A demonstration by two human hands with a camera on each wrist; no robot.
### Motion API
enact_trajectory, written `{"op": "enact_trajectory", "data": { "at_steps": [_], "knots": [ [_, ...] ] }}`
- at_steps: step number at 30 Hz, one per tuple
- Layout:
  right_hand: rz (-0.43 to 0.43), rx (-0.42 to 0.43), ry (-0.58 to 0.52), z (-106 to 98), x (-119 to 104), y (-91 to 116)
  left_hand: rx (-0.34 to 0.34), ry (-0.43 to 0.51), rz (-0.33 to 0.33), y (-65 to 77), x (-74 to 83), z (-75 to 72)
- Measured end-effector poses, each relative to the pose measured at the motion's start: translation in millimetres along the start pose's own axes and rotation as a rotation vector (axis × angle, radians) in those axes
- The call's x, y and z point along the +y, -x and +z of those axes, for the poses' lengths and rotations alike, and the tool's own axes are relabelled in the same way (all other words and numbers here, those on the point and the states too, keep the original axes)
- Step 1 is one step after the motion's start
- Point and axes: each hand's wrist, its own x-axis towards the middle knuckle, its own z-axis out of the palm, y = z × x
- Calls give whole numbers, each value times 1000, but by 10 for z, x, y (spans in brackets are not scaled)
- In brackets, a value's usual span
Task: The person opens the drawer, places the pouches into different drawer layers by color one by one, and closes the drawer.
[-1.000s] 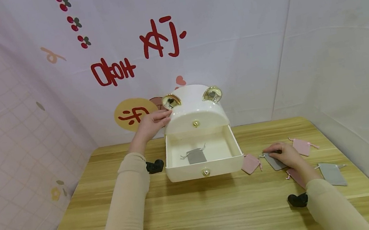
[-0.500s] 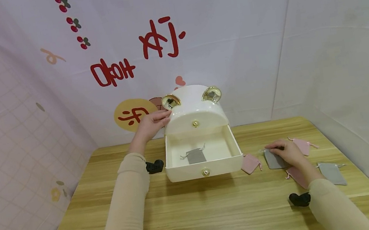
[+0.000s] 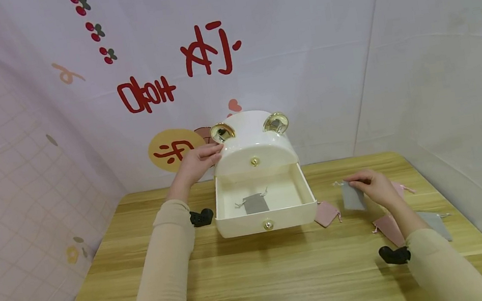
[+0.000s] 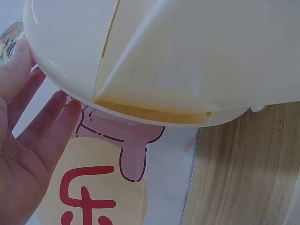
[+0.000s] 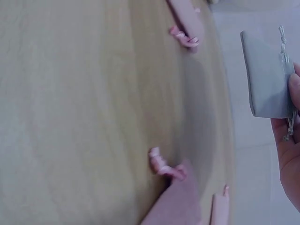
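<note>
A white storage box point(image 3: 252, 141) with gold round eyes stands at the back of the table, its lower drawer point(image 3: 267, 222) pulled out. Inside that drawer lies a grey drawstring pouch point(image 3: 255, 204). My left hand point(image 3: 197, 165) rests on the box's upper left side; in the left wrist view its fingers point(image 4: 52, 112) are fairly straight against the shell. My right hand point(image 3: 374, 187) pinches a second grey drawstring pouch point(image 5: 268, 77) near its drawn top, holding it above the table, right of the drawer. The pouch's shadow falls on the wood in the right wrist view.
A pink pouch point(image 3: 326, 214) lies just right of the drawer. Another pink pouch point(image 3: 388, 230), a grey pouch point(image 3: 435, 224) and a partly hidden pink pouch point(image 3: 399, 189) lie around the right forearm. Black wrist devices sit by both cuffs. A printed cloth point(image 3: 296, 19) hangs behind.
My right hand has lifted the grey pouch off the table and moved slightly up and away. The left hand, box and drawer stay as they were.
</note>
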Motion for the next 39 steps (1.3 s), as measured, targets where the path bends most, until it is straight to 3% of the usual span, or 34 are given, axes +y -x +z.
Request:
{"op": "enact_trajectory", "data": {
  "at_steps": [8, 15, 26, 39],
  "knots": [
    [12, 4, -10, -50, -223, -126, -3, -1, -3, -5, 4, 1],
    [-29, 18, -54, -76, -496, -218, 0, 4, -6, -8, 7, 7],
    [-85, 47, -73, -207, -1389, -237, -3, 20, -12, 7, 0, 4],
    [-86, 42, -99, -111, -1539, -481, 0, 46, -24, 15, 4, 7]
  ]
}}
